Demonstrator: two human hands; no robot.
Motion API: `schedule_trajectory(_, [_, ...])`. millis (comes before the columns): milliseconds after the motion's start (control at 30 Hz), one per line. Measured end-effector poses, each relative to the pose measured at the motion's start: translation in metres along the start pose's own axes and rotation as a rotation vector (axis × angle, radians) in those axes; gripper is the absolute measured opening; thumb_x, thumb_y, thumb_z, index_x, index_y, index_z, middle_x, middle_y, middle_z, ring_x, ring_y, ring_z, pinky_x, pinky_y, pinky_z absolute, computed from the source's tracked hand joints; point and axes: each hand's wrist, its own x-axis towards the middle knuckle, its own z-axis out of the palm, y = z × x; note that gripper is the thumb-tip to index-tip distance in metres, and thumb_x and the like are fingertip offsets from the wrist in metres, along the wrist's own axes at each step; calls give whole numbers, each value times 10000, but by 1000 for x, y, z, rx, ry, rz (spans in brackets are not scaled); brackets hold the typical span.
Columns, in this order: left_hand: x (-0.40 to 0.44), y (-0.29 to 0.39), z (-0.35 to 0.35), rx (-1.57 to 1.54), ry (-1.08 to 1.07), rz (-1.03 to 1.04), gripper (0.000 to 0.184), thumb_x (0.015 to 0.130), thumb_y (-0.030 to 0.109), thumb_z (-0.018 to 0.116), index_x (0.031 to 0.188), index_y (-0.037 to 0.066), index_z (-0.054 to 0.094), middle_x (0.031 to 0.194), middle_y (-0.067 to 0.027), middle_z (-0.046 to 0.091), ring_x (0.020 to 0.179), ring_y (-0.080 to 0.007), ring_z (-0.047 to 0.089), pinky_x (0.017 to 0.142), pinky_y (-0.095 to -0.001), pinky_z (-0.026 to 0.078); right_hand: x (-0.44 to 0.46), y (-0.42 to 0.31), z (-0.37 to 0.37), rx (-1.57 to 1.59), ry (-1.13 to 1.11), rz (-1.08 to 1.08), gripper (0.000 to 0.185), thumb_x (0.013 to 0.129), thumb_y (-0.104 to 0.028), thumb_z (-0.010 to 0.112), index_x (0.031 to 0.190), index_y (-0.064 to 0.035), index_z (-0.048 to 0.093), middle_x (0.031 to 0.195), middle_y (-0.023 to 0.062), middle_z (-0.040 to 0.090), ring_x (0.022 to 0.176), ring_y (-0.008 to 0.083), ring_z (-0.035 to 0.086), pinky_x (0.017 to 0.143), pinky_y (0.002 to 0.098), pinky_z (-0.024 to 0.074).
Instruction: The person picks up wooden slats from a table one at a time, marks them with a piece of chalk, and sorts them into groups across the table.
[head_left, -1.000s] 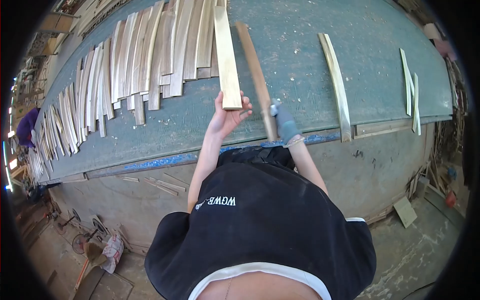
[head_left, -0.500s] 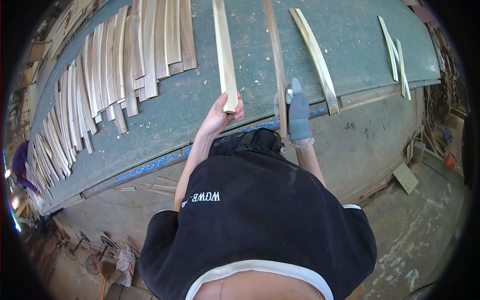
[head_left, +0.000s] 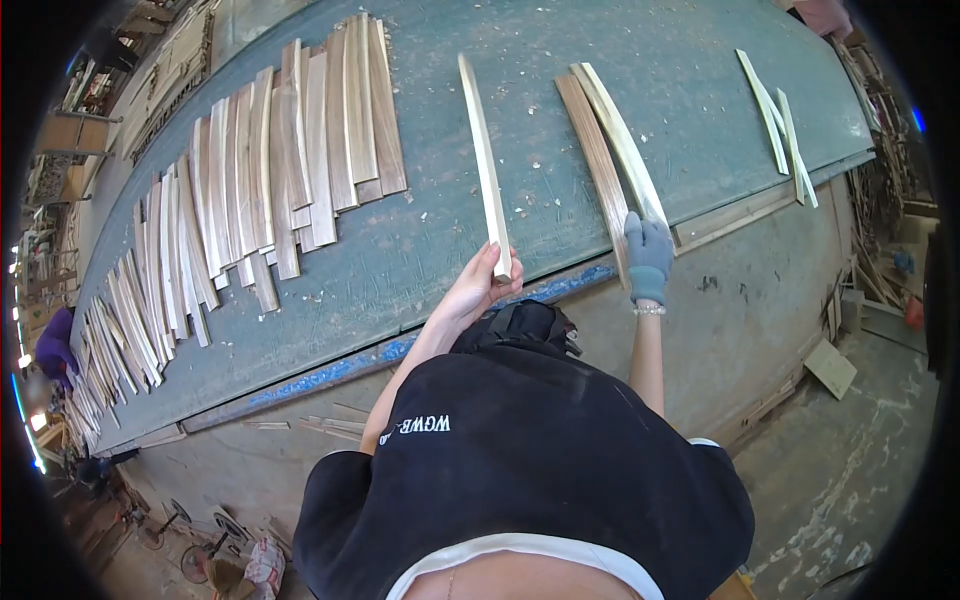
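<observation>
My bare left hand (head_left: 485,280) is closed around the near end of a pale wooden strip (head_left: 485,170), which points away over the green tabletop (head_left: 430,260). On my right hand (head_left: 648,262) is a grey-blue glove. Its fingers are bent over the near end of a second pale strip (head_left: 620,135), hiding that end. A brown wooden strip (head_left: 597,160) lies close along the left side of this second strip. The brown strip's near end sticks out past the table edge, beside the gloved thumb.
A long row of wooden strips (head_left: 330,140) covers the table's left side. Two thin pale strips (head_left: 775,120) lie crossed at the right. The table's front edge (head_left: 400,350) has worn blue paint. A person in purple (head_left: 57,345) is at the far left.
The brown strip has shifted right, against the second pale strip. My gloved hand has moved right, from beside the brown strip onto the pale strip's end. My left hand keeps its strip.
</observation>
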Motion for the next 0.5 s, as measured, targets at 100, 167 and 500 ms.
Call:
schedule_trajectory(100, [4,-6,-9,-148,111,-85,310,853,321,428,990,47,381,807,-78,512,734,-169,524,696,-300,455,0,-15,18,431,-184,74,357,820,-333,446,799,-9,594,721,101,559,616,198,511,604,314,409])
schedule_trajectory(167, [4,-7,-6,76,199,-57,310,849,277,446,1034,38,377,907,-115,533,830,-198,544,758,-324,464,-3,-45,19,712,-354,209,364,823,-341,454,840,-7,599,721,66,556,619,136,507,596,274,420])
schedule_trajectory(500, [-7,9,-10,-289,-166,-99,514,875,439,235,1137,10,338,1002,-142,491,904,-222,497,796,-338,413,-4,-90,87,1512,-1005,850,297,802,-349,496,725,-70,560,625,10,510,560,126,480,597,279,448])
